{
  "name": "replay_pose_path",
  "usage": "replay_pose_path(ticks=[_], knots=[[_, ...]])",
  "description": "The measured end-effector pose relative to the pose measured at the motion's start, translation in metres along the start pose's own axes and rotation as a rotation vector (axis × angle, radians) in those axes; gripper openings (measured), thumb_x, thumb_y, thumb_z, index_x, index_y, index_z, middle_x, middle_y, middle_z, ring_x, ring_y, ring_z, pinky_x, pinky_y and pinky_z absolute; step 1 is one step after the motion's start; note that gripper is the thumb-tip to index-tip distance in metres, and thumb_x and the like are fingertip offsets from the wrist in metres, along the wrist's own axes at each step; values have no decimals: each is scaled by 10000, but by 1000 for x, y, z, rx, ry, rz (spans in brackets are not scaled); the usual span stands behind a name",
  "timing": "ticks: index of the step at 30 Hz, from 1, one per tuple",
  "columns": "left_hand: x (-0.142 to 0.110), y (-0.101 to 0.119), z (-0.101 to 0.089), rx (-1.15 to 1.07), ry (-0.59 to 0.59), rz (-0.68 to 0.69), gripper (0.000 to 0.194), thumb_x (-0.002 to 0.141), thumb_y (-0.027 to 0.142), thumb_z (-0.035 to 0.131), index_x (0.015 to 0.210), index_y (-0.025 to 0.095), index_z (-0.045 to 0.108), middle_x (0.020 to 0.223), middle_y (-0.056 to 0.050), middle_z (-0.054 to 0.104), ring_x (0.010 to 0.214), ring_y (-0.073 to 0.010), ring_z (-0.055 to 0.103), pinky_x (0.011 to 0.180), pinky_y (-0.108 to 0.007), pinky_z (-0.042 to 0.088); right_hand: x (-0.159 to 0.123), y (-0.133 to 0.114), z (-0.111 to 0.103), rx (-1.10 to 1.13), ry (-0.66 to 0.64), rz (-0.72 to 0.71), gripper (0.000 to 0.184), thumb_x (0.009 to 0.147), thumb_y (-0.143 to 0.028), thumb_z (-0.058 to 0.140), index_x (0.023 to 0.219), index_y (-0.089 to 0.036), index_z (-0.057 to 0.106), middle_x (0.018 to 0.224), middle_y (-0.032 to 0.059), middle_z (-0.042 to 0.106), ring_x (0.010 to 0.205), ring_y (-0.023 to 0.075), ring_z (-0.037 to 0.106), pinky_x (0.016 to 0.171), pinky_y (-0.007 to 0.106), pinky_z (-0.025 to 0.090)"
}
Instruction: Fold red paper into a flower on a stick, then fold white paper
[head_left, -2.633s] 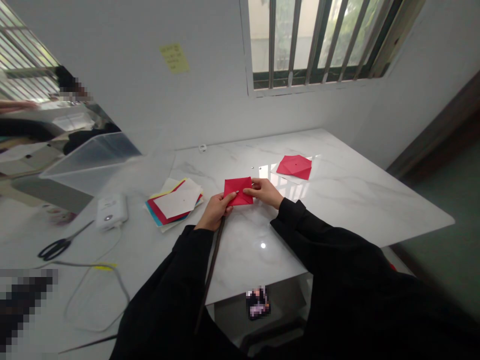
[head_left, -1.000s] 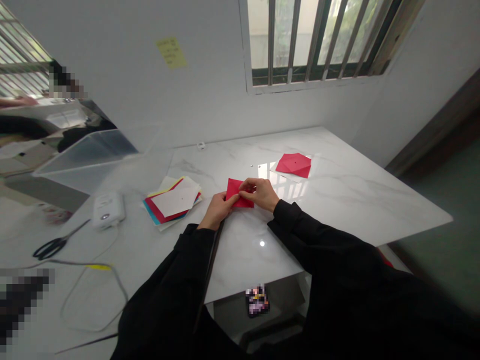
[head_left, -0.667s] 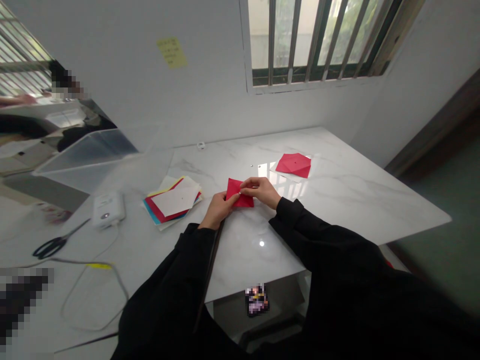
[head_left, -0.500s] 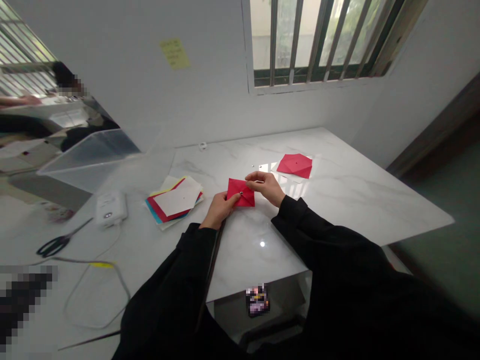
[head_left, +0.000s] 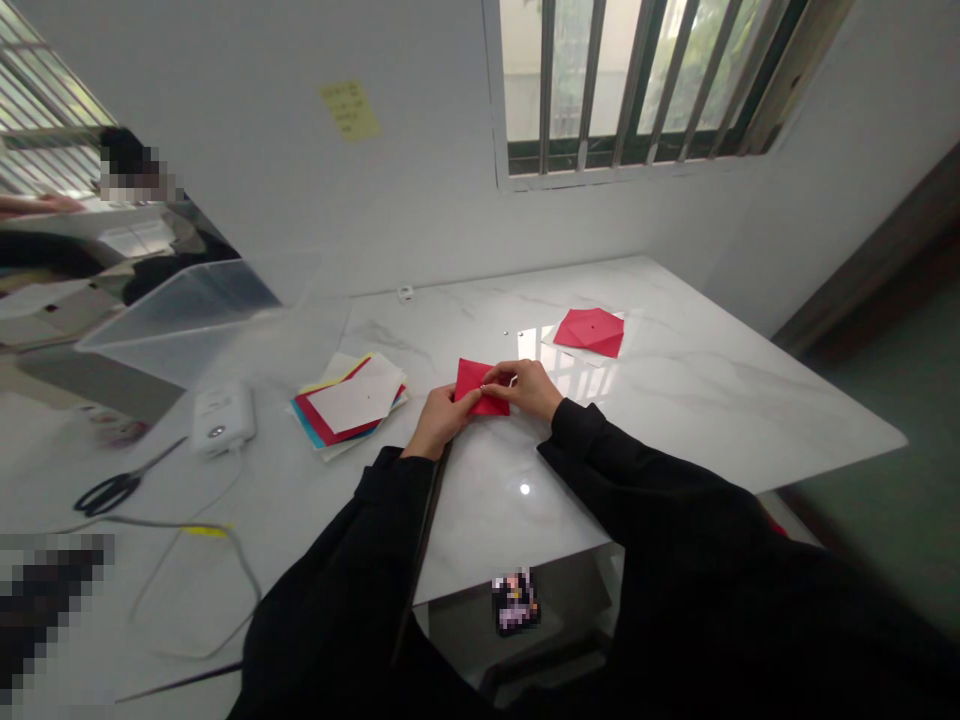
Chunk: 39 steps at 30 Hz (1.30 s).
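While close together, left hand [head_left: 439,422] and right hand [head_left: 526,388] pinching 1 red paper square [head_left: 477,386]

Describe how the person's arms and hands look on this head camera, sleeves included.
The left sleeve and right sleeve are long, black and plain, ending at the wrists. The left hand and right hand are bare, with no gloves.
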<state>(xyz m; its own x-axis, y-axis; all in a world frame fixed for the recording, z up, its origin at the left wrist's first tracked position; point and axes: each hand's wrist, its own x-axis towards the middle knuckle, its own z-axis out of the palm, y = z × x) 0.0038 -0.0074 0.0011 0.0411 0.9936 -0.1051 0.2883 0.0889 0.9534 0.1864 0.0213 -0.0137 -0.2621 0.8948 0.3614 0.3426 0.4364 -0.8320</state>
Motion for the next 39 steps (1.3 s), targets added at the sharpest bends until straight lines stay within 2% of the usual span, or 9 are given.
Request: replay_pose_path(ticks=[7,13,19,23,32,39], knots=[[1,-3,0,8,-7,1,290,783,428,704,769,149,624,465,62,440,399,-72,327,414,-201,212,4,9,-1,157,-73,123,212,859,-336,759,900,-130,785,771,39,734,680,118,615,670,244,464],[0,-3,-1,1,-17,32,359,763,486,737,757,147,622,477,58,445,419,-75,323,423,-209,204,3,10,0,86,-69,77,255,837,-394,781,885,-144,791,745,27,719,665,115,589,643,239,439],[2,-4,-1,-19,-28,23,370,741,494,759,767,149,625,480,62,439,420,-74,321,427,-213,201,3,8,0,55,-43,52,221,840,-368,775,901,-156,790,726,10,692,648,107,550,635,235,425],[2,-4,-1,-20,-36,12,368,743,492,760,772,155,616,481,65,436,415,-71,315,428,-214,198,3,8,-2,56,-57,86,197,843,-338,763,889,-148,789,737,16,707,674,112,579,658,236,438],[1,-2,0,-16,-28,18,313,774,440,741,779,150,624,489,59,444,424,-72,333,439,-213,219,10,20,-2,175,-178,165,245,854,-368,733,880,-125,751,768,27,707,697,116,596,660,231,440],[-1,0,1,-35,-29,28,384,743,496,771,804,144,631,491,66,435,430,-75,325,443,-218,210,6,12,-3,126,-141,151,290,861,-416,747,899,-129,754,753,33,707,690,125,596,656,240,448]])
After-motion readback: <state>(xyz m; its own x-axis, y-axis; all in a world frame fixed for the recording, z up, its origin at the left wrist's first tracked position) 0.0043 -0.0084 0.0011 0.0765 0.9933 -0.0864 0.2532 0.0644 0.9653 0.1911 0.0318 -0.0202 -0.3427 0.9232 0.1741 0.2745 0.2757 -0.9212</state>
